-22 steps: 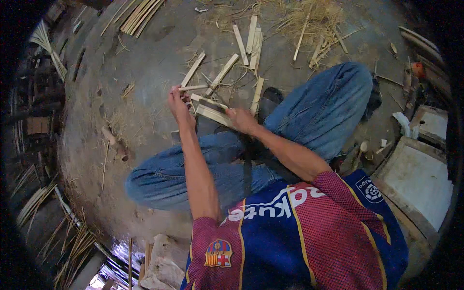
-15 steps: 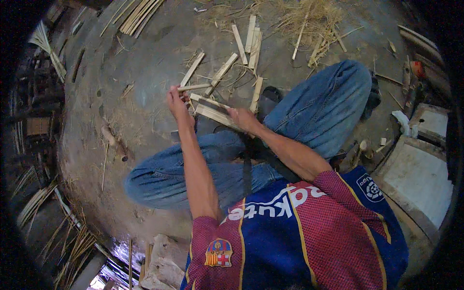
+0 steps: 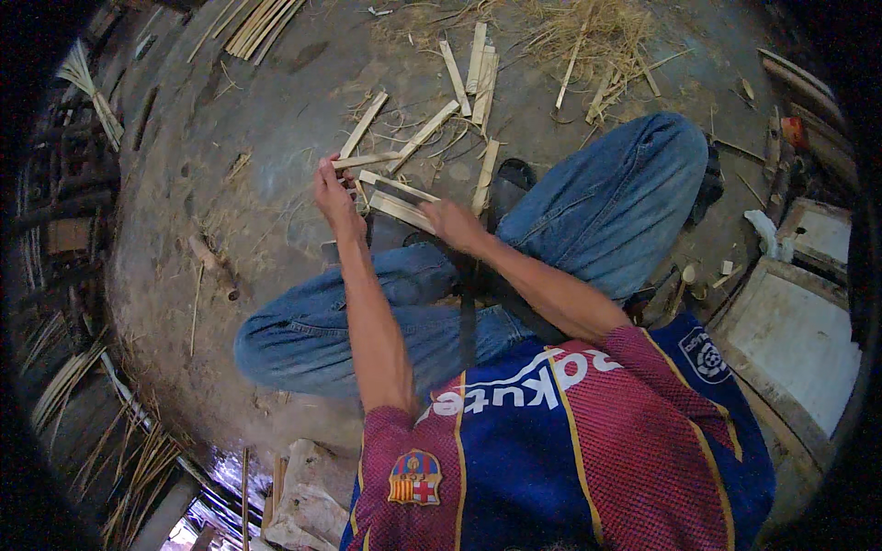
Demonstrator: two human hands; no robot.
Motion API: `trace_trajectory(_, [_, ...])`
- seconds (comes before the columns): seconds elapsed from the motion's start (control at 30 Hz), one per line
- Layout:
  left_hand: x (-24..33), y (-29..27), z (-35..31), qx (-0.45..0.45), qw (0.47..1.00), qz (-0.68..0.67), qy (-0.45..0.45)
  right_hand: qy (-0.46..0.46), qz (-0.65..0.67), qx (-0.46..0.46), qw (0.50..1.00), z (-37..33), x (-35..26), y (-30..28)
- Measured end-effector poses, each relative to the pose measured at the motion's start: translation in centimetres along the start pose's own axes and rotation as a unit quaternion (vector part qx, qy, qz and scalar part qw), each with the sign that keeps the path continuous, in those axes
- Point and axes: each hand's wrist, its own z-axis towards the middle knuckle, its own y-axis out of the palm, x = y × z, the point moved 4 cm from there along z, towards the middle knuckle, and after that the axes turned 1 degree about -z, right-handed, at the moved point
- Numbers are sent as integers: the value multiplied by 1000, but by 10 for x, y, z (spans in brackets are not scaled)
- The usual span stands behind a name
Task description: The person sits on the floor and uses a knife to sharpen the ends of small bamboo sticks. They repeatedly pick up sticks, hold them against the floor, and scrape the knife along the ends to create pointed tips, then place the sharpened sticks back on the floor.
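My left hand (image 3: 338, 197) is closed round one end of a pale, split bamboo strip (image 3: 369, 161), which points to the right. My right hand (image 3: 455, 225) has its fingers wrapped round what looks like a knife (image 3: 397, 192); its dark, narrow blade reaches left toward my left hand, and the handle is hidden by the fingers. Pale bamboo pieces (image 3: 401, 212) lie along the blade, just in front of my crossed legs. How blade and strip meet cannot be made out.
Several cut bamboo pieces (image 3: 423, 136) lie on the floor ahead, with a heap of shavings (image 3: 602, 32) beyond. A bundle of long strips (image 3: 262, 28) lies far left. A short bamboo tube (image 3: 213, 266) is left of my knee (image 3: 276, 354). Pale-topped boards (image 3: 785, 340) stand right.
My right hand has shifted slightly left and up, its fingers now blurred. The strip in my left hand has tilted a little, its right end higher. The view has also shifted slightly.
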Motion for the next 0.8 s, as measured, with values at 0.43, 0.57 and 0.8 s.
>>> trace_trajectory(0.43, [-9, -3, -1, 1, 1000, 1, -11, -112, -72, -4, 991, 23, 40, 25])
trace_trajectory(0.57, [-3, -4, -2, 6, 1000, 16, -23, -10, 6, -21, 1000, 5, 19, 8])
trace_trajectory(0.8, [-24, -34, 12, 113, 992, 5, 47, 108, 122, -71, 984, 10, 26, 3])
